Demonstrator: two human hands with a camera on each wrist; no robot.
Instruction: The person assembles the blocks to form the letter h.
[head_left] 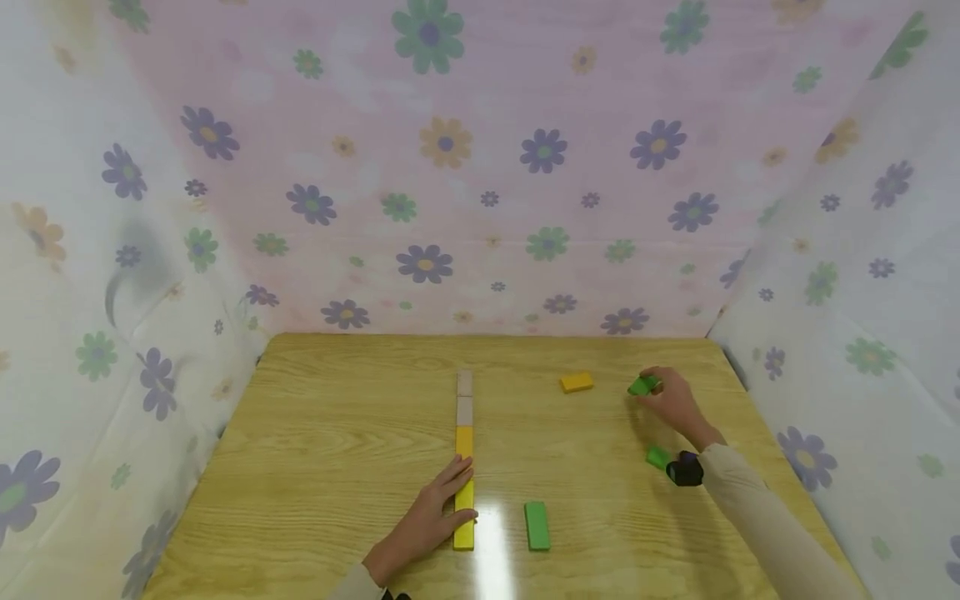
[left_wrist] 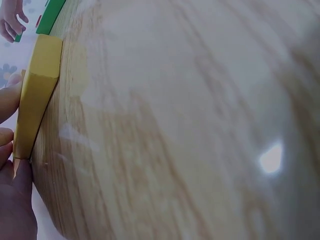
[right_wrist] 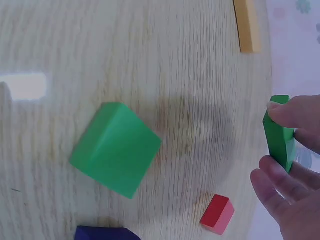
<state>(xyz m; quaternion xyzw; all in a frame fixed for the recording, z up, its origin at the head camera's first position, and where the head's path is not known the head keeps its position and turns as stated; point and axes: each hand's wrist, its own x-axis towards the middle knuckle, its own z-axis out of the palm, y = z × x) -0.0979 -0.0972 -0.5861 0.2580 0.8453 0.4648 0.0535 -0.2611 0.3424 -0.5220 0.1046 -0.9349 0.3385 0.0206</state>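
Note:
My left hand rests on a straight row of flat blocks, fingers extended across it and thumb by the near end. The row runs away from me: a yellow block nearest, an orange block beyond it, then two pale beige blocks at the far end. In the left wrist view, fingers touch the side of a yellow block. My right hand pinches a green block between thumb and fingers, raised over the table's far right.
A green block lies right of the row, an orange block farther back. Below the right forearm lies another green block, with a red block and a dark blue block nearby. Flowered cloth surrounds the table.

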